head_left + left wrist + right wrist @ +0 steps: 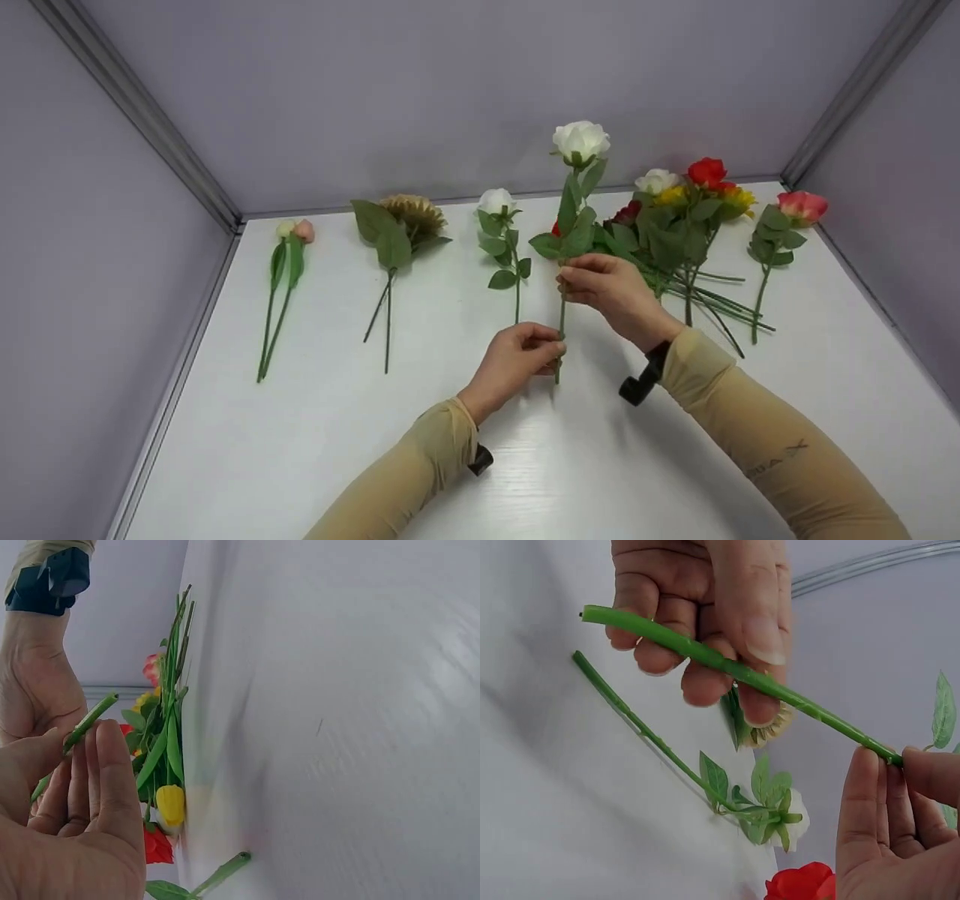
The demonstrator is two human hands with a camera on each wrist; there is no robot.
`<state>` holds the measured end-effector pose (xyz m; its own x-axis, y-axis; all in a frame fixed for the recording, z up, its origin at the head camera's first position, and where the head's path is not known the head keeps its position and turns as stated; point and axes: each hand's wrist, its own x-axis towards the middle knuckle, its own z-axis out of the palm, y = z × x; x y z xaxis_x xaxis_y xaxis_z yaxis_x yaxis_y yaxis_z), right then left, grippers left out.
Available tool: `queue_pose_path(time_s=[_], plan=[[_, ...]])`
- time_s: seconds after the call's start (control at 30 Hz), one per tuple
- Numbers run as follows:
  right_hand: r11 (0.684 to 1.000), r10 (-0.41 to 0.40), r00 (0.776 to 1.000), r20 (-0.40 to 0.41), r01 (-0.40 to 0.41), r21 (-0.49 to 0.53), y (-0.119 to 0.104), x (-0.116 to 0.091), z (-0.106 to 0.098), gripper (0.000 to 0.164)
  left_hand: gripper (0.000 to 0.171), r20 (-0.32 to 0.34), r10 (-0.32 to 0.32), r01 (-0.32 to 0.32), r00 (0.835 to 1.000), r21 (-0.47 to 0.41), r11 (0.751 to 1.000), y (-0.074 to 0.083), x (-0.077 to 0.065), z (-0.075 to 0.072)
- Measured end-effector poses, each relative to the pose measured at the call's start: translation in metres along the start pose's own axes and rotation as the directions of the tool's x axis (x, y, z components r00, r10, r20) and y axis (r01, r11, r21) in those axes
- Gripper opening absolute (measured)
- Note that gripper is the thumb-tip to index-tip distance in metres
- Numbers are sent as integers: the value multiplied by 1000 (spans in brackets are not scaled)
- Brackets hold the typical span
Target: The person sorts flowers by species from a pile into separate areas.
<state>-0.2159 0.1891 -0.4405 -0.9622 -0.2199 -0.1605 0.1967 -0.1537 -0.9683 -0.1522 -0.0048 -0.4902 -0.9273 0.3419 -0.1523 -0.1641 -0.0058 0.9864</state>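
Observation:
A long-stemmed white rose (581, 142) is held upright above the table. My right hand (619, 292) pinches its stem just under the leaves, between thumb and fingers. Lower down, my left hand (517, 356) pinches the same stem close to its cut end. In the right wrist view the bare green stem (705, 656) runs from one hand to the other. Another white rose (496, 201) lies on the table just left of the held one, its stem end partly behind my left hand.
On the white table (315, 457), two tulips (294, 231) lie far left, beside a brownish bloom with broad leaves (412, 214). To the right is a mixed pile with red (707, 172), white and yellow flowers. A pink rose (802, 208) lies far right. Grey walls enclose the table.

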Motion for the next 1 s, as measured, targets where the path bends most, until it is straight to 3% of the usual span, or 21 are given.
queue_pose_path(time_s=[0.17,0.4,0.77,1.0], plan=[[1000,10,1000,4,-10,2,5,2,6,30,18,-19,9,-8,1000,33,999,-3,-5,-4],[1000,25,999,-44,-26,-15,11,9,7,38,24,-13,-8,10,1000,123,992,-5,-10,-10],[998,26,998,-58,-29,-52,16,16,20,33,27,-73,35,-19,997,211,977,-2,-5,-21],[983,-24,1000,-1,23,-184,16,18,22,38,25,-121,24,15,992,309,951,3,3,-43]])
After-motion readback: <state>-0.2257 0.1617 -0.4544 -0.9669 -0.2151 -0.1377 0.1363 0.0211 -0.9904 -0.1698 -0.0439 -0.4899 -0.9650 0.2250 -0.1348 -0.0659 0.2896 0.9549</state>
